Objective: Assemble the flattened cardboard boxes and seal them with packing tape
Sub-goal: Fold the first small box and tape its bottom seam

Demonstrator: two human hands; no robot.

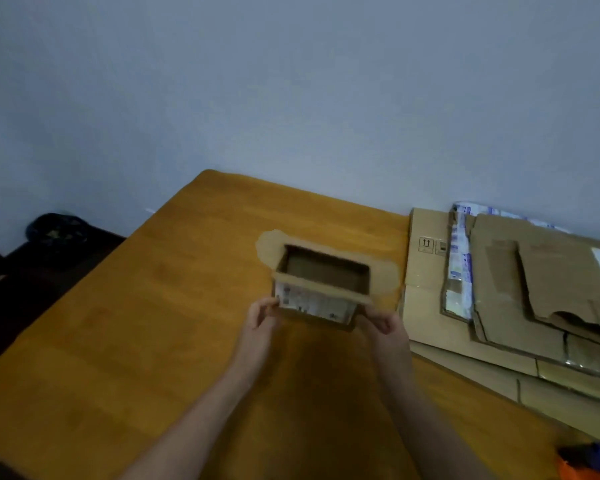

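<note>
Two grips clamp the small cardboard box (314,303) between them: left hand (261,315) pinches its near-left corner, right hand (383,322) its near-right. Its open top faces up, long axis running grip to grip. Right of the right grip, flattened cardboard boxes (499,289) lie on the wooden table (153,323), against a pale wall (291,98).

Your shot's pretty dim, with a cold bluish-grey cast on the wall (291,81), which darkens toward the top-left corner. A wide shadow pools on the table (136,323) from the box (321,289) down to the bottom edge. Its blurry edges say diffuse light. Everything's soft: the box's label print is smeared, and your left hand (260,315) and right hand (383,322) look fuzzy.
</note>
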